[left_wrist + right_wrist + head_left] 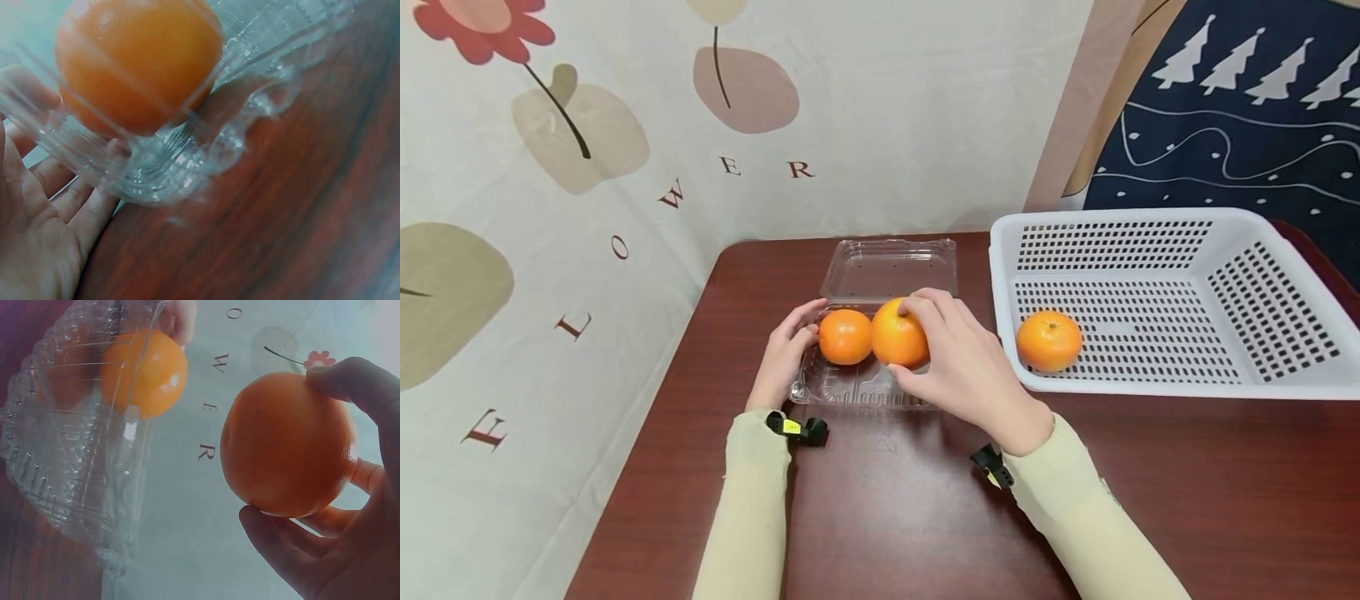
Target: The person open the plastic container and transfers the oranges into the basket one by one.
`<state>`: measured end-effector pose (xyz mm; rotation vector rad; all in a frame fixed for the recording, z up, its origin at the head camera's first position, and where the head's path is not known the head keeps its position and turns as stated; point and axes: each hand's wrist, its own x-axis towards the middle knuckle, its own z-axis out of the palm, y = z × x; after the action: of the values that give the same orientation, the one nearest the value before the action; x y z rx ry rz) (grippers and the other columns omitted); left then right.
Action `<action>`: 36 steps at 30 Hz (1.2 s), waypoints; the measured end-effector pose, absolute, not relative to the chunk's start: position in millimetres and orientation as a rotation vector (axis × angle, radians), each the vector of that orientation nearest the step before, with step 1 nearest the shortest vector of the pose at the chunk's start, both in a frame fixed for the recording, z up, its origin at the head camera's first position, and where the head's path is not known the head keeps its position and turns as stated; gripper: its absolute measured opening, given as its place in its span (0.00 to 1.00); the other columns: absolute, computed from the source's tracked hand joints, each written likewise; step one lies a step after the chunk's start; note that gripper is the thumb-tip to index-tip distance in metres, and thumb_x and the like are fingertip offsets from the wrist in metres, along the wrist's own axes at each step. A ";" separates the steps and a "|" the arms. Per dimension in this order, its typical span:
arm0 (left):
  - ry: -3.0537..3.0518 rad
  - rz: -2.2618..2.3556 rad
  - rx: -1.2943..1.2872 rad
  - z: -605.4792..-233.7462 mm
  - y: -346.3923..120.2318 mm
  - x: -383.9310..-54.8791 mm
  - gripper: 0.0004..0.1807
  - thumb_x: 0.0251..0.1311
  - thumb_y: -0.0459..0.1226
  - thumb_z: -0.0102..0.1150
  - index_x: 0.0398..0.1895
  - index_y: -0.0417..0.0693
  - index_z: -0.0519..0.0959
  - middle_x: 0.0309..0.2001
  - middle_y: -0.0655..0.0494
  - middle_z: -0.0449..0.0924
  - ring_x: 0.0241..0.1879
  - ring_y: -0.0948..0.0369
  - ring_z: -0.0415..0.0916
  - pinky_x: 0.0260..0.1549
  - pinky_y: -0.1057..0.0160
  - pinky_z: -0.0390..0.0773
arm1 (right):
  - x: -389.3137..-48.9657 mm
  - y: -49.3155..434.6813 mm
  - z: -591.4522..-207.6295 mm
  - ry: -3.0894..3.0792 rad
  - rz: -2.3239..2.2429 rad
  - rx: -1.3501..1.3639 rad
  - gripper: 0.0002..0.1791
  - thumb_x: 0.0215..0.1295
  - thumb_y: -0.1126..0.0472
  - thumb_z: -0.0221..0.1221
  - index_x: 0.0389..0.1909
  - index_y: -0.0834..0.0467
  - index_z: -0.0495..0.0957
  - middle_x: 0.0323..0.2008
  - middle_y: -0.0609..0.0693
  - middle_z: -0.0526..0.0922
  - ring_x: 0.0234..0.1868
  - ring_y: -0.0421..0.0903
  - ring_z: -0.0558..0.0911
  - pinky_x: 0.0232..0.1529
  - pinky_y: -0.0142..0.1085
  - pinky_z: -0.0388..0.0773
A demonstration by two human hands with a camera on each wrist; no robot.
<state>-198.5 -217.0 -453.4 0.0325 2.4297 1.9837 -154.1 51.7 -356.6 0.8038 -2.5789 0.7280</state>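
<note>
A clear plastic clamshell container [842, 387] lies unfolded on the table, its lid [891, 271] laid back towards the wall. One orange [846, 337] sits in the left part of its tray. My left hand [782, 358] rests against the tray's left side. In the left wrist view, the fingers [69, 197] of that hand lie fairly straight along the clear wall. My right hand [966, 367] grips a second orange [898, 335] from the right, above the tray and beside the first. The right wrist view shows this orange [287, 444] between thumb and fingers.
To the right stands a white perforated plastic basket [1120, 387] holding another orange [1049, 341] in its near left corner. Brown wooden table [887, 517] lies under everything. A printed cloth [910, 108] hangs behind and on the left.
</note>
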 end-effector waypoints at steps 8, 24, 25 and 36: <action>2.427 1.989 0.011 -463.6 -220.6 -197.9 0.18 0.64 0.39 0.44 0.57 0.64 0.70 0.55 0.60 0.70 0.53 0.63 0.67 0.52 0.59 0.68 | -150.6 53.5 -354.4 -2.570 0.756 0.819 0.31 0.44 0.44 0.60 0.50 0.53 0.67 0.52 0.47 0.66 0.47 0.44 0.67 0.41 0.36 0.72; 2.431 1.969 0.040 -439.3 -212.8 -189.4 0.20 0.65 0.36 0.42 0.60 0.54 0.67 0.56 0.55 0.69 0.53 0.60 0.66 0.52 0.59 0.67 | -151.8 62.6 -342.2 -2.510 0.783 0.810 0.31 0.44 0.46 0.61 0.50 0.53 0.65 0.52 0.48 0.67 0.48 0.44 0.68 0.44 0.36 0.71; 2.431 1.969 0.041 -439.1 -212.6 -189.6 0.20 0.65 0.36 0.42 0.60 0.53 0.67 0.56 0.55 0.68 0.53 0.60 0.66 0.52 0.60 0.67 | -152.4 63.7 -341.5 -2.502 0.789 0.814 0.31 0.44 0.46 0.61 0.50 0.54 0.65 0.51 0.49 0.67 0.48 0.44 0.68 0.44 0.36 0.70; 2.408 1.996 0.066 -438.4 -211.8 -192.7 0.20 0.65 0.34 0.41 0.61 0.50 0.66 0.57 0.53 0.67 0.54 0.58 0.66 0.51 0.60 0.68 | -156.4 76.7 -336.0 -2.459 0.814 0.797 0.32 0.44 0.47 0.61 0.49 0.55 0.65 0.51 0.51 0.68 0.51 0.45 0.68 0.46 0.37 0.70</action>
<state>-192.7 -211.8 -438.4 0.0662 2.4075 1.9957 -156.4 76.7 -336.0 0.7965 -2.4591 0.8136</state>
